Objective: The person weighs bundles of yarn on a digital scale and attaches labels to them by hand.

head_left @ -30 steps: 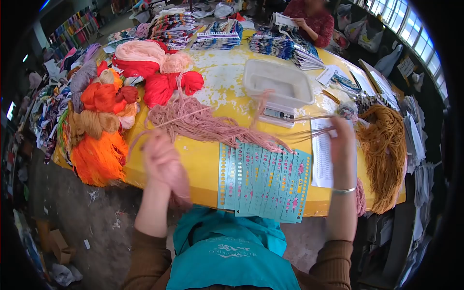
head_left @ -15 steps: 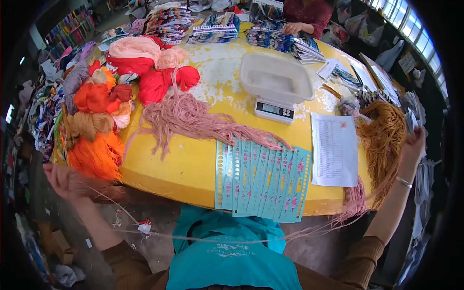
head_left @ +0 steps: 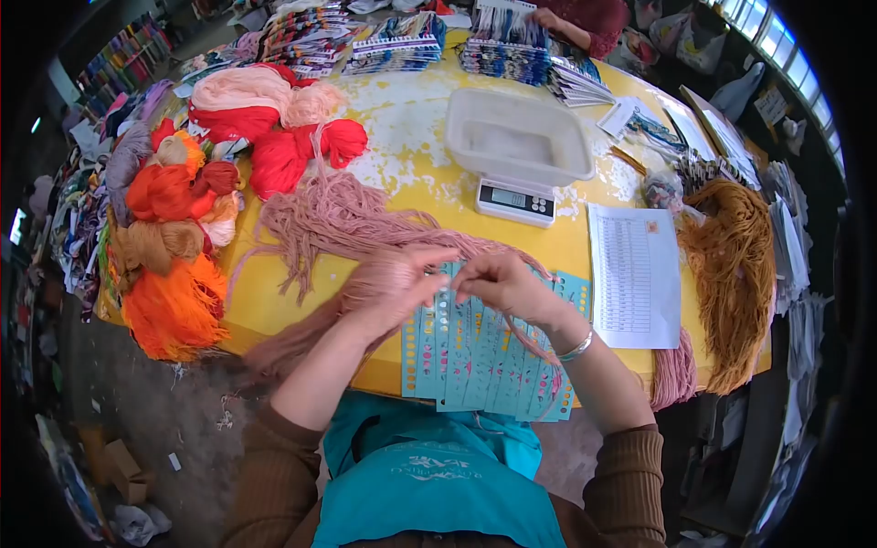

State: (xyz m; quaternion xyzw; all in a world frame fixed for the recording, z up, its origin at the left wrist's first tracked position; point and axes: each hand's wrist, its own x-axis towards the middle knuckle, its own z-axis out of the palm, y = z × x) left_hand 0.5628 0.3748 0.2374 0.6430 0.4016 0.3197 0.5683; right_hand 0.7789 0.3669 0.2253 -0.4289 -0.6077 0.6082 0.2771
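Over the table's front edge, my left hand [head_left: 398, 306] has a bundle of dusty pink thread [head_left: 376, 279] looped around it, the loose end trailing down to the left. Its thumb and forefinger point toward my right hand [head_left: 513, 287]. That right hand is closed in a pinch, and a few pink strands [head_left: 525, 340] hang below it. Under both hands lie overlapping turquoise cards [head_left: 493, 365] with punched holes and flower prints. Just behind them spreads a loose heap of the same pink thread [head_left: 338, 219].
A scale [head_left: 515, 201] carries a clear plastic tub [head_left: 519, 137]. Right of the cards are a printed sheet [head_left: 635, 274], a pink hank [head_left: 673, 370] and brown thread [head_left: 731, 274]. Orange [head_left: 178, 306] and red skeins [head_left: 306, 155] lie left. Another person's hand [head_left: 548, 20] is across the table.
Both hands have come in from wide apart at the table's sides to meet above the cards. The pink strand stretched across my lap is no longer taut there; the thread bundle came with my left hand.
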